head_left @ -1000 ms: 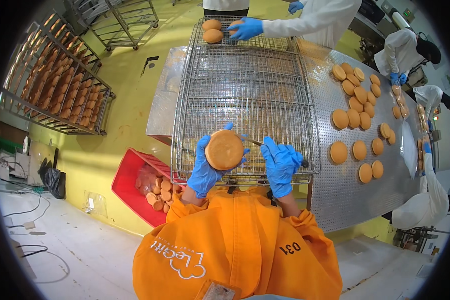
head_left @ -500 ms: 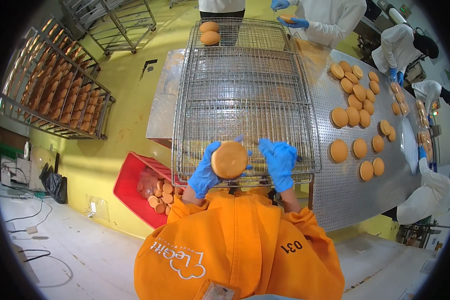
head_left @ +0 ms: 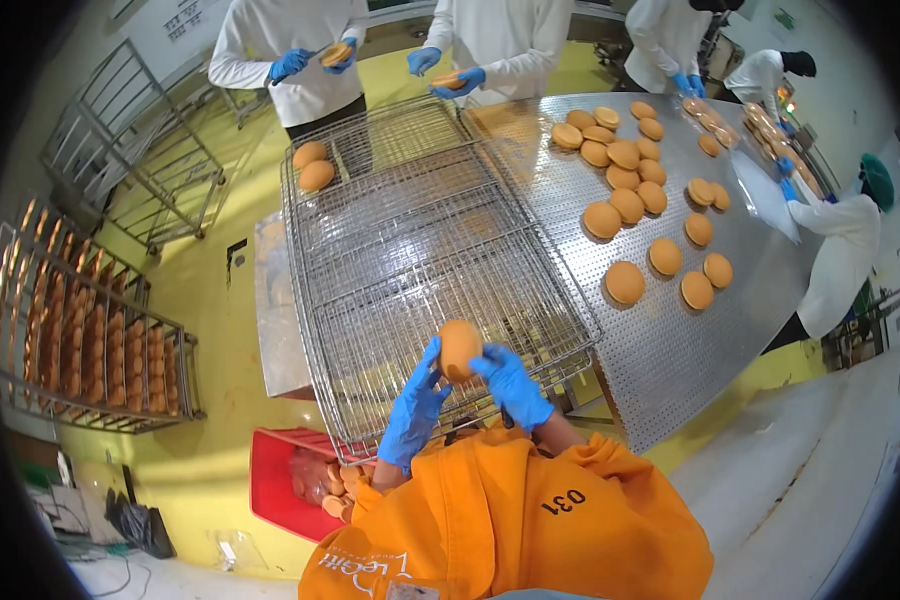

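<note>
A round golden sponge cake (head_left: 460,347) is held over the near part of the wire racks. My left hand (head_left: 416,408), blue-gloved, grips it from the left and below. My right hand (head_left: 515,386), also gloved, is closed, and its fingertips touch the cake's right side. Below that palm shows a short dark handle (head_left: 507,418); the rest of this tool is hidden by the hand. Under both hands lie the stacked wire racks (head_left: 410,270), with two similar cakes (head_left: 315,172) at their far left corner.
On the right, several cakes (head_left: 623,283) lie across a perforated metal table (head_left: 660,380). A red crate (head_left: 280,490) with cakes stands at lower left. A loaded rack trolley (head_left: 90,350) is on the left. Co-workers (head_left: 500,45) stand across the table, two handling cakes.
My view has turned to the right, bringing another co-worker in at the far side. My right hand has come in from beside the cake to touch it; my left hand still holds it.
</note>
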`<state>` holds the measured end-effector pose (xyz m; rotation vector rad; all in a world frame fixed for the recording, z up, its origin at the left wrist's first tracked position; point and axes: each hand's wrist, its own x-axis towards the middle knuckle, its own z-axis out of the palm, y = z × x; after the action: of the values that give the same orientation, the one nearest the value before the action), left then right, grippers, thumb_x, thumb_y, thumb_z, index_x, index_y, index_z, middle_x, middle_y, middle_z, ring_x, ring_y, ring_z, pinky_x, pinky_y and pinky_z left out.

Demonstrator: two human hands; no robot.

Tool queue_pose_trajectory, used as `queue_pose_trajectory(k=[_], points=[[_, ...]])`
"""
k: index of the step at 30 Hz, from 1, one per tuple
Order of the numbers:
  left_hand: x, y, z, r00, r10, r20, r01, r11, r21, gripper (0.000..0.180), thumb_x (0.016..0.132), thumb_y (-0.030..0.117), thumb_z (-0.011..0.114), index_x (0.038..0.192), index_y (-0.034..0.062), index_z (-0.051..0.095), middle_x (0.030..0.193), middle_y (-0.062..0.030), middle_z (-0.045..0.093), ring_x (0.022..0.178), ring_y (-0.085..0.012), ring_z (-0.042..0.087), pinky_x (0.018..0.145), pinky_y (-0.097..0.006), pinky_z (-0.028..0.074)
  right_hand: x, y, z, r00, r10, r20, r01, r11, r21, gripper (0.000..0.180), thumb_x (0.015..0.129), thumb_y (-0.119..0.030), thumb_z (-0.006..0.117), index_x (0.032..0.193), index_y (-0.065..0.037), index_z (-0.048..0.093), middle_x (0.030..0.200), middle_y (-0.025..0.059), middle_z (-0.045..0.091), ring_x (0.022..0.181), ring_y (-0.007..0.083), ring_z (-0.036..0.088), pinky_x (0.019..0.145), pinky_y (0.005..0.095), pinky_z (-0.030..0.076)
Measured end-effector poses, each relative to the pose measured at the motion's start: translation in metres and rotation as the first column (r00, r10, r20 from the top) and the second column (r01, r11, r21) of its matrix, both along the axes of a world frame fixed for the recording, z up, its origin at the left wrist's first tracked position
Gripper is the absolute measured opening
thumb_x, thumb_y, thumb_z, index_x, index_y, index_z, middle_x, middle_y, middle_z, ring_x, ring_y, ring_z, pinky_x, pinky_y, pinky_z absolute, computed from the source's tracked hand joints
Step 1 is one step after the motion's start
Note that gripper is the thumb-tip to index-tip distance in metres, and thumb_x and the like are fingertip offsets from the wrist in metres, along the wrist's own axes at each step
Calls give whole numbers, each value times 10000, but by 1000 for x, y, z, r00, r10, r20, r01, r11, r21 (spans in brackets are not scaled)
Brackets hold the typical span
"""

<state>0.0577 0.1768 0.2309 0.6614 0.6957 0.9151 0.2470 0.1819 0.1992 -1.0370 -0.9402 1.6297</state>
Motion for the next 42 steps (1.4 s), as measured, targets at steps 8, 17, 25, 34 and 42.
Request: queue_pose_trajectory(k=[8,17,25,34,42], points=[[55,21,25,822,-328,-465,464,860,214,710,999,410,413,1522,86,59,1574,-96,121,1447,-218,110,1159,-339,121,28,43,-53,993,-86,-78,64,966,-252,454,913,-324,639,1212,2,534,1097,56,592,989,135,550,863,275,443],[15,68,-34,649,569,-506,-215,775,595,492,976,209,481,1409,0,375,1431,-140,393,1306,-211,382,1089,-356,315,25,75,-59,892,-272,361,298,954,-18,688,794,-270,773,1325,30,455,1325,173,511,1219,248,489,1034,356,392],[72,105,-123,845,432,-316,-283,862,421,536,1021,323,370,1445,-1,311,1507,-175,275,1396,-285,270,1151,-352,205,-5,109,-60,982,-109,154,85,985,153,896,737,-241,816,1441,-32,303,1368,148,469,1239,250,478,1005,349,436],[92,111,-28,785,312,-536,189,703,686,521,991,272,463,1450,62,334,1488,-130,341,1397,-302,279,1145,-379,224,107,152,-37,922,-254,-293,55,833,-550,467,865,-465,581,1120,-77,530,644,29,508,446,127,442,410,254,388],[24,241,-43,560,421,-713,222,753,619,524,950,281,546,1417,99,394,1435,-141,414,1341,-309,372,1117,-404,298,180,185,25,263,-431,-863,422,856,-299,578,977,-415,452,1426,-62,361,897,62,640,401,65,290,358,228,232]])
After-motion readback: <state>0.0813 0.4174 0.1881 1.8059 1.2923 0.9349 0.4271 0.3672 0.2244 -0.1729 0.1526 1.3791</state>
